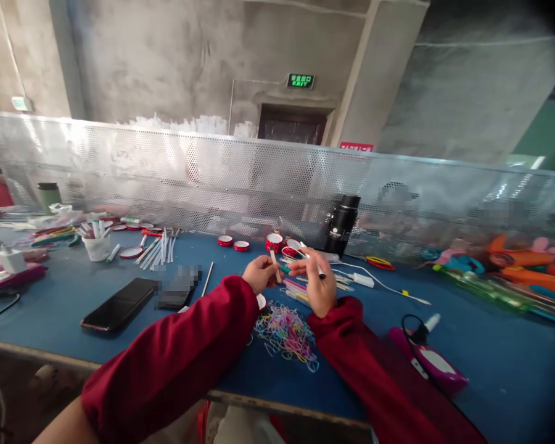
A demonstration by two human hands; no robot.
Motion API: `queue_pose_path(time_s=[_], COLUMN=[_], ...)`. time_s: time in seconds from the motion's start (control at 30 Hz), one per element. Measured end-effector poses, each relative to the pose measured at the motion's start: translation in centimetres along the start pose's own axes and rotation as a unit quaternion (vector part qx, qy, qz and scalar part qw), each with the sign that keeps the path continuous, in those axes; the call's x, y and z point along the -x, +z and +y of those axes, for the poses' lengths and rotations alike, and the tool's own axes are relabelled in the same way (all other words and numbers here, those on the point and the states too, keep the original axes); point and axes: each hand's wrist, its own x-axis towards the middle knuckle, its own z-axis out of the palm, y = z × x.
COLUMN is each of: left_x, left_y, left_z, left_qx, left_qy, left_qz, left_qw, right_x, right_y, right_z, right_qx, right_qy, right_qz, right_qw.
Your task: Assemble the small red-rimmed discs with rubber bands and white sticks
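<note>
Over the middle of the blue table, my left hand (259, 274) pinches a flat wooden stick (275, 264) with a dark green mark near its top. Close by on the right, my right hand (320, 282) is closed around a white marker pen (306, 250), whose black end shows by the palm. A green thing between the hands is too small to name. Beneath them lies a pile of coloured rubber bands (287, 333). Several pink and pale sticks (296, 291) rest just behind the pile, partly hidden by my right hand.
Small red round tins (274, 240) and a black bottle (342, 225) stand toward the perforated metal screen (203, 166). On the left are a dark phone (120, 303), white pens (161, 250) and a white cup (96, 248). A purple device (430, 364) lies right; orange-handled tools (520, 259) lie beyond.
</note>
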Motion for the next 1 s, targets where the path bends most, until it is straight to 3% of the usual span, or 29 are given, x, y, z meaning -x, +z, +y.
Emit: queue_pose_path(time_s=[0.17, 0.4, 0.57, 1.0], left_x=[-0.2, -0.5, -0.2, -0.5], left_y=[0.0, 0.0, -0.1, -0.2], left_z=[-0.5, -1.2, -1.0, -1.1], left_qx=[-0.025, -0.010, -0.019, -0.052], left_qy=[0.010, 0.011, -0.010, -0.016], left_qz=[-0.024, -0.047, -0.066, -0.043], left_qw=[0.999, 0.999, 0.998, 0.998], right_x=[0.1, 0.7, 0.8, 0.5], right_y=[-0.4, 0.0, 0.3, 0.2], right_z=[-1.2, -1.0, -1.1, -1.1], right_qx=[0.035, 0.081, 0.091, 0.125], right_qy=[-0.057, -0.067, -0.073, -0.093], right_qz=[0.036, -0.014, -0.016, 0.011], right_qw=[0.997, 0.994, 0.993, 0.988])
